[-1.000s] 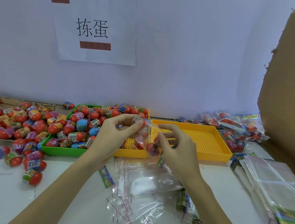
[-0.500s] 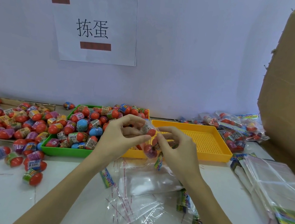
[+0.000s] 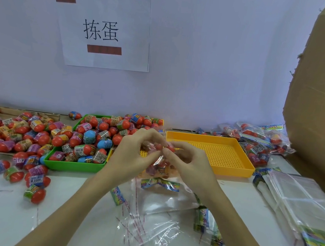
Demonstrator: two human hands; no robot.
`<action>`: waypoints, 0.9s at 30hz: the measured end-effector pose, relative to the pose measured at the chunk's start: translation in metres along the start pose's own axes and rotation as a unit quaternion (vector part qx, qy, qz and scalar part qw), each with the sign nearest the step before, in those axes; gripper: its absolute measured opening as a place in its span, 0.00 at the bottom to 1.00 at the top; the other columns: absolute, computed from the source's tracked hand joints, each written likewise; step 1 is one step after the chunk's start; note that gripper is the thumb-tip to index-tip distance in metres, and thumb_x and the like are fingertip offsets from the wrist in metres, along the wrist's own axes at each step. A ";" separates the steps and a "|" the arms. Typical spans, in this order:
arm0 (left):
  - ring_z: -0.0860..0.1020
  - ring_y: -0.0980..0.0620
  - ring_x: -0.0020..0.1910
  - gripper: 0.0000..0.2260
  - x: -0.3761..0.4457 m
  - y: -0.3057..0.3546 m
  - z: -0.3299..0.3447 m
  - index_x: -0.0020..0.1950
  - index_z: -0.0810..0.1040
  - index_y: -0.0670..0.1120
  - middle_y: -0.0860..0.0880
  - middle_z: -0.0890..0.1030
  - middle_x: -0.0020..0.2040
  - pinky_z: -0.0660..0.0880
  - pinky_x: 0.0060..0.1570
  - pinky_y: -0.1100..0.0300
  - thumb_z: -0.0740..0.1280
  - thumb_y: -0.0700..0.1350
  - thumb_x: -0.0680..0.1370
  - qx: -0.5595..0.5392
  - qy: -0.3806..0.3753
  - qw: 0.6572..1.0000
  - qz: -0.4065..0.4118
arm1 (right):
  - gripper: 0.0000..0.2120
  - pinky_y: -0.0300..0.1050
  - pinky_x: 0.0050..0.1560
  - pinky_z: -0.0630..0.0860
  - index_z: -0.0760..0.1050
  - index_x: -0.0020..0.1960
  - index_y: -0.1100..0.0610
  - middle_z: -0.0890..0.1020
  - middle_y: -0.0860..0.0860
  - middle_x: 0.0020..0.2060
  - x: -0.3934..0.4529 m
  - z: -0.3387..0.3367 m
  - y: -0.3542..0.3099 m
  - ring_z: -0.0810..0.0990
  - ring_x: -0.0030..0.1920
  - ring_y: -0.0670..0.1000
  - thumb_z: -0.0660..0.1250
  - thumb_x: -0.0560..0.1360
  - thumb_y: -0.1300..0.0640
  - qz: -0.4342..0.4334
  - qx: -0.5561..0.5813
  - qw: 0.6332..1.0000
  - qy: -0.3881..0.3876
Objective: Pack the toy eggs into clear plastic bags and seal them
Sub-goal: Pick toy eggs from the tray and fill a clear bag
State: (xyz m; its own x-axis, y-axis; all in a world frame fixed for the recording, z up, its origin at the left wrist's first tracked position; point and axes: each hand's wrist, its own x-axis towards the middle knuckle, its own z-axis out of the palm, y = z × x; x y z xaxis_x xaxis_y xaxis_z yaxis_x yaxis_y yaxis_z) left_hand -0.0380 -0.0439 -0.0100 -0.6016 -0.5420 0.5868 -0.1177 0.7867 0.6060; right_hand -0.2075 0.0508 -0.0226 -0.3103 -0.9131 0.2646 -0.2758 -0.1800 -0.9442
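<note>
My left hand (image 3: 132, 151) and right hand (image 3: 189, 162) meet, both pinching the clear bag (image 3: 160, 163) holding toy eggs (image 3: 157, 147); it hangs above the bench (image 3: 66, 213). Green tray (image 3: 71, 166) left; yellow tray (image 3: 233, 169) right.

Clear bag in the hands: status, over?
Left hand and right hand both pinch clear bag top. Toy eggs inside. Nothing in the way.

Soft, even light falls from above my hands; shadows are faint, the bags (image 3: 298, 201) glint, and wide-angle edges bow.
</note>
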 end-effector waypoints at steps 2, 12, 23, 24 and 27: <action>0.81 0.53 0.61 0.11 0.001 0.000 -0.002 0.61 0.84 0.49 0.53 0.84 0.58 0.77 0.61 0.61 0.73 0.38 0.81 0.003 0.022 1.000 0.016 | 0.12 0.43 0.46 0.84 0.83 0.61 0.54 0.89 0.52 0.43 -0.001 0.001 -0.002 0.88 0.45 0.50 0.73 0.79 0.52 0.006 0.041 0.999 0.012; 0.75 0.51 0.53 0.06 -0.004 -0.047 -0.011 0.58 0.84 0.48 0.54 0.81 0.52 0.75 0.56 0.52 0.73 0.46 0.81 0.210 0.044 0.971 -0.103 | 0.09 0.53 0.53 0.86 0.83 0.58 0.54 0.89 0.49 0.43 0.004 -0.011 -0.002 0.88 0.45 0.48 0.71 0.82 0.50 0.019 0.035 0.993 0.107; 0.71 0.51 0.60 0.22 -0.007 -0.050 -0.009 0.73 0.77 0.61 0.62 0.78 0.70 0.58 0.53 0.52 0.62 0.38 0.86 0.282 -0.132 0.950 -0.004 | 0.06 0.60 0.53 0.85 0.83 0.53 0.49 0.89 0.48 0.41 0.005 -0.008 0.003 0.88 0.45 0.48 0.71 0.81 0.48 0.018 -0.002 0.993 0.114; 0.70 0.52 0.63 0.23 -0.006 -0.050 -0.007 0.75 0.76 0.62 0.63 0.76 0.71 0.57 0.54 0.53 0.61 0.37 0.86 0.290 -0.151 0.945 -0.001 | 0.06 0.60 0.52 0.85 0.83 0.52 0.49 0.89 0.49 0.41 0.005 -0.008 0.003 0.88 0.45 0.48 0.71 0.81 0.48 0.018 -0.001 0.993 0.115; 0.67 0.55 0.65 0.24 -0.005 -0.053 -0.006 0.75 0.72 0.62 0.64 0.74 0.68 0.57 0.57 0.54 0.56 0.37 0.87 0.297 -0.180 0.937 -0.018 | 0.06 0.60 0.51 0.85 0.83 0.52 0.49 0.89 0.49 0.41 0.005 -0.007 0.003 0.88 0.45 0.50 0.71 0.81 0.47 0.018 -0.005 0.993 0.114</action>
State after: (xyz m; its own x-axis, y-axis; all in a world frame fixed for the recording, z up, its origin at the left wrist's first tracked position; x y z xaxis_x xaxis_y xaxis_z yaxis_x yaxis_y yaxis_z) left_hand -0.0246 -0.0845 -0.0417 -0.8045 -0.5200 0.2870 -0.4976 0.8539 0.1524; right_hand -0.2167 0.0486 -0.0231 -0.5181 -0.8116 0.2699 -0.2704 -0.1439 -0.9519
